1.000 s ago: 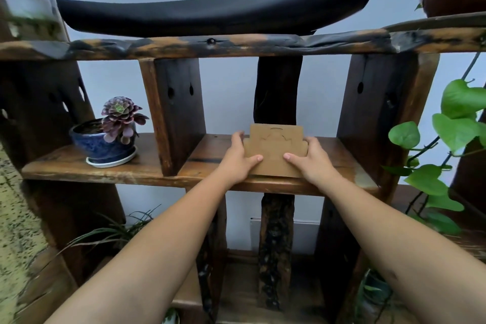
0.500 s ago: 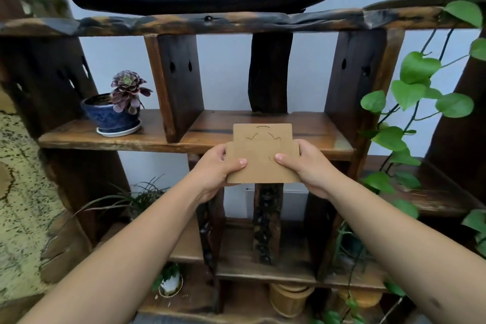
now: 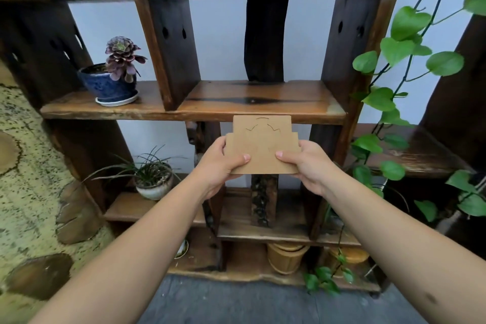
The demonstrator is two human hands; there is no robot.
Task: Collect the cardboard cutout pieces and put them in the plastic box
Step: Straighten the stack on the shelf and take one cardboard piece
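The left hand and right hand each pinch a lower corner of the cardboard cutout pieces, thumbs on the near face, fingers curled behind. The stepped stack stands upright between them, held in the air. Its top edge overlaps the front lip of the wooden shelf, whose middle bay lies bare behind.
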